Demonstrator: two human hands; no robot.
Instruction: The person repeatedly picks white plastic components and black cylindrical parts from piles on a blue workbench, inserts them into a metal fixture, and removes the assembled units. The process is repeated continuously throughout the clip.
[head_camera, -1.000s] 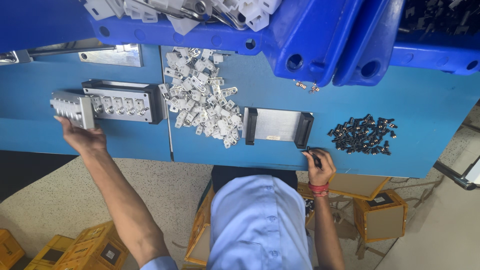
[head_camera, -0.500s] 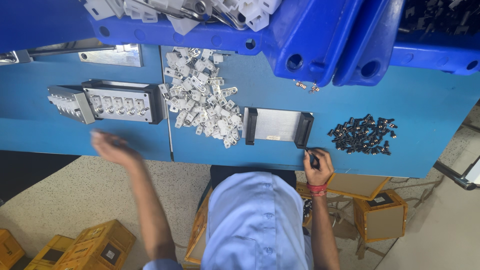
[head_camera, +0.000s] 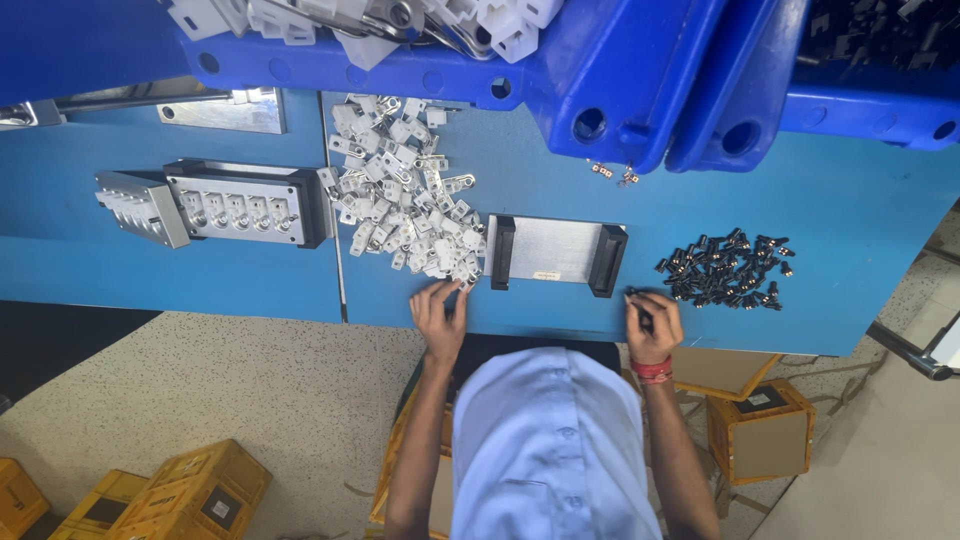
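At the near edge of the blue counter (head_camera: 250, 280), the left hand (head_camera: 438, 318) spreads open against the pile of white clips (head_camera: 405, 205), likely scattering some, while the right hand (head_camera: 655, 325) pinches a small dark tool (head_camera: 643, 312).

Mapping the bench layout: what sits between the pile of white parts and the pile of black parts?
A metal plate with black end blocks, in the head view, between the white parts and black parts.
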